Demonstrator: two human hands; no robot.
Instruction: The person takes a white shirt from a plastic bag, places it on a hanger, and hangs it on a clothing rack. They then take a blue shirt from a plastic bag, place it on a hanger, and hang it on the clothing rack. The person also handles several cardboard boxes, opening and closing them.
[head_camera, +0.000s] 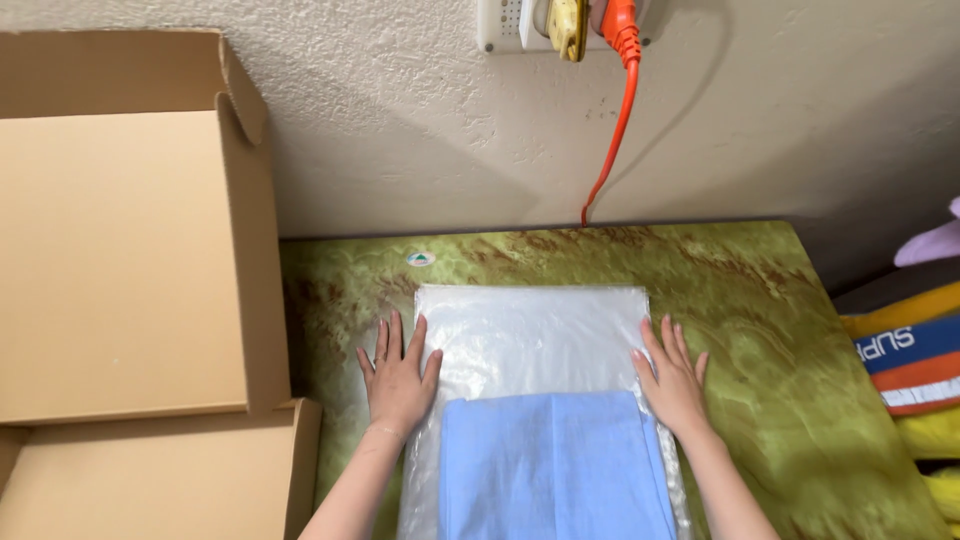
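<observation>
My left hand (398, 378) lies flat with fingers spread on the left edge of the clear plastic bag (530, 335), and my right hand (673, 378) lies the same way on its right edge; neither pinches anything. The bag sits in the middle of the green marbled table (780, 330), and the folded light-blue cloth (552, 462) fills the half of the bag nearest me. An open cardboard box (120, 240) stands to the left of the bag. I judge the slick film could slide on the smooth table under my palms, skewing the bag, or trapped air could wrinkle it and bunch the cloth inside.
</observation>
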